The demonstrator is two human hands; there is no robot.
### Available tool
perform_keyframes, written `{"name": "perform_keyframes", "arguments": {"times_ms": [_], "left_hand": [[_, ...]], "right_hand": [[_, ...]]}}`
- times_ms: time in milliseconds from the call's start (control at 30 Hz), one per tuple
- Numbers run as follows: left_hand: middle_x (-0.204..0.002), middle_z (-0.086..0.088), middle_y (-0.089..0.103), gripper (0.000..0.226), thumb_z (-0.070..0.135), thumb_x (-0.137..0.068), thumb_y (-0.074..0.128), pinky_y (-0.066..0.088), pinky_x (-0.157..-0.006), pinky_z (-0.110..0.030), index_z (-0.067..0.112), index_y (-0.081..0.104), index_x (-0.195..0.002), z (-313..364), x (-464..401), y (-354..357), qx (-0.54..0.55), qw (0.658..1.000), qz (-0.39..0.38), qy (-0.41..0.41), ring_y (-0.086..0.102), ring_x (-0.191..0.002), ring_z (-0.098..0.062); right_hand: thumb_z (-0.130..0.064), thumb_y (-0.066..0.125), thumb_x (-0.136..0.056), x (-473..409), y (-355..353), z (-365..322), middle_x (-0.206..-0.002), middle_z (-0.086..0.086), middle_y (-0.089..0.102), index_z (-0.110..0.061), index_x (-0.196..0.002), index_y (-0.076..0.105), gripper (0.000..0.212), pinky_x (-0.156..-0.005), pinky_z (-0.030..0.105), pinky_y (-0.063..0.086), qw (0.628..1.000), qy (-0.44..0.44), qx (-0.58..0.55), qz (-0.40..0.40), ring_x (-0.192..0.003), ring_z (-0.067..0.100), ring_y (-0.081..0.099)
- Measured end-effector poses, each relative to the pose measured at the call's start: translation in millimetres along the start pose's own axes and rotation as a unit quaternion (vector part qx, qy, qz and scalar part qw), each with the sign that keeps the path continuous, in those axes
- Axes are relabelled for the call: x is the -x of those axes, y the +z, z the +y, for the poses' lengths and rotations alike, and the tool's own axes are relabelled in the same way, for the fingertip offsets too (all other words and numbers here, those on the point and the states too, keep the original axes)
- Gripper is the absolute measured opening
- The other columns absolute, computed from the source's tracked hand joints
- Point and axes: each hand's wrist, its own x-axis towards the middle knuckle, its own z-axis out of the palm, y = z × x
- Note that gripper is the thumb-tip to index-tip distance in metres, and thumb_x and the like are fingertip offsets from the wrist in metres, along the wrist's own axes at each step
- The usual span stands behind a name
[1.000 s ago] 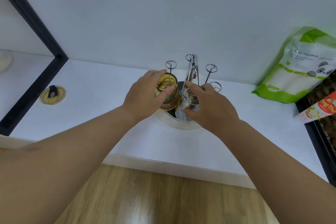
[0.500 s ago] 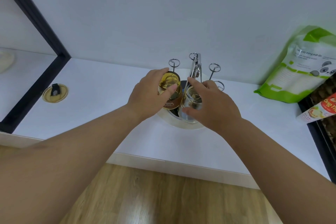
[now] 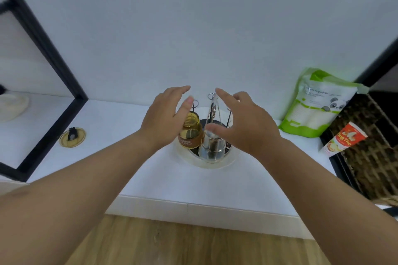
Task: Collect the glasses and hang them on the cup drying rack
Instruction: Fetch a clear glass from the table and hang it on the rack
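Both my hands, left hand (image 3: 163,118) and right hand (image 3: 243,122), have the fingers spread, holding nothing; the amber glass (image 3: 190,131) and clear glass (image 3: 212,146) look fragile and slippery, so I would grip their sides.

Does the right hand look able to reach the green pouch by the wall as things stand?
Probably yes. The right hand is open and holds nothing, and the white counter between it and the green pouch looks bare; only the drying rack sits on its other side.

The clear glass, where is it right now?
In the head view, the clear glass hangs upside down on the metal cup drying rack, right beside the amber glass, on the white counter.
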Motion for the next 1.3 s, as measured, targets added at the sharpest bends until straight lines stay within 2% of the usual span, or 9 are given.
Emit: {"name": "perform_keyframes", "arguments": {"times_ms": [167,300,567,700,800,900,1100,1200,1300], "left_hand": [[-0.151,0.009,0.051,0.052,0.055,-0.105,0.033,0.035,-0.114,-0.037,0.031,0.049,-0.148,88.1,-9.9,-71.2,0.016,0.999,0.008,0.038,0.042,-0.139,-0.011],[-0.144,0.017,0.056,0.049,0.056,-0.105,0.034,0.037,-0.112,-0.034,0.032,0.056,-0.142,178.8,-23.3,-134.5,0.051,0.995,0.02,0.087,0.045,-0.136,-0.005],[-0.123,0.026,0.062,0.035,0.049,-0.106,0.04,0.038,-0.098,-0.021,0.034,0.064,-0.126,363.5,-23.1,-235.6,0.149,0.977,0.034,0.147,0.052,-0.115,0.007],[-0.125,0.021,0.063,0.037,0.051,-0.105,0.041,0.039,-0.101,-0.028,0.035,0.064,-0.127,426.3,-21.8,-272.4,0.169,0.969,0.006,0.182,0.054,-0.12,-0.002],[-0.128,0.016,0.064,0.041,0.055,-0.104,0.039,0.041,-0.105,-0.035,0.033,0.063,-0.129,467.1,-14.2,-288.7,0.168,0.96,-0.037,0.221,0.055,-0.125,-0.01],[-0.127,0.011,0.066,0.046,0.057,-0.103,0.038,0.04,-0.102,-0.034,0.03,0.065,-0.128,508.7,3.6,-291.5,0.171,0.942,-0.079,0.277,0.056,-0.125,-0.013],[-0.132,0.008,0.065,0.05,0.057,-0.104,0.036,0.041,-0.102,-0.035,0.027,0.065,-0.132,603.7,68.4,-255.8,0.189,0.887,-0.161,0.389,0.056,-0.123,-0.014],[-0.118,0.011,0.066,0.044,0.054,-0.105,0.036,0.043,-0.092,-0.035,0.028,0.067,-0.123,644.1,107.5,-227.4,0.217,0.862,-0.206,0.408,0.058,-0.112,-0.013],[-0.119,0.011,0.068,0.046,0.057,-0.104,0.037,0.045,-0.098,-0.038,0.029,0.068,-0.123,681.1,154.8,-193.0,0.274,0.831,-0.264,0.405,0.06,-0.113,-0.012]], "right_hand": [[-0.073,0.056,-0.09,10.4,-107.7,-19.8,-0.145,-0.006,0.046,-0.045,-0.16,0.029,0.08,-0.087,0.033,0.048,0.997,0.015,-0.045,0.064,-0.115,0.017,0.062],[-0.07,0.054,-0.094,20.7,-218.7,-32.0,-0.145,-0.003,0.048,-0.041,-0.158,0.035,0.073,-0.09,0.034,0.046,0.989,0.027,-0.062,0.128,-0.115,0.019,0.061],[-0.071,0.052,-0.095,85.9,-424.2,-48.7,-0.143,-0.003,0.053,-0.043,-0.157,0.036,0.07,-0.099,0.037,0.048,0.972,0.055,-0.083,0.214,-0.123,0.018,0.058],[-0.065,0.056,-0.096,150.4,-498.7,-57.7,-0.142,-0.002,0.057,-0.038,-0.156,0.042,0.067,-0.105,0.036,0.045,0.958,0.084,-0.097,0.255,-0.124,0.013,0.054],[-0.065,0.056,-0.097,204.9,-536.5,-59.1,-0.142,0.0,0.059,-0.036,-0.155,0.044,0.067,-0.104,0.035,0.045,0.944,0.125,-0.098,0.288,-0.127,0.017,0.056],[-0.068,0.054,-0.096,259.7,-561.4,-56.3,-0.132,0.0,0.063,-0.036,-0.152,0.048,0.065,-0.101,0.036,0.048,0.921,0.184,-0.109,0.326,-0.121,0.02,0.06],[-0.065,0.054,-0.098,378.3,-586.3,-51.0,-0.127,-0.005,0.065,-0.031,-0.145,0.057,0.059,-0.096,0.035,0.05,0.857,0.28,-0.12,0.416,-0.114,0.015,0.061],[-0.069,0.051,-0.095,437.5,-590.1,-49.8,-0.122,-0.009,0.069,-0.03,-0.137,0.063,0.059,-0.098,0.044,0.055,0.82,0.318,-0.129,0.458,-0.114,0.012,0.063],[-0.06,0.049,-0.101,499.3,-589.2,-48.2,-0.114,-0.009,0.07,-0.028,-0.128,0.066,0.046,-0.1,0.048,0.055,0.783,0.35,-0.126,0.498,-0.109,0.012,0.064]]}}
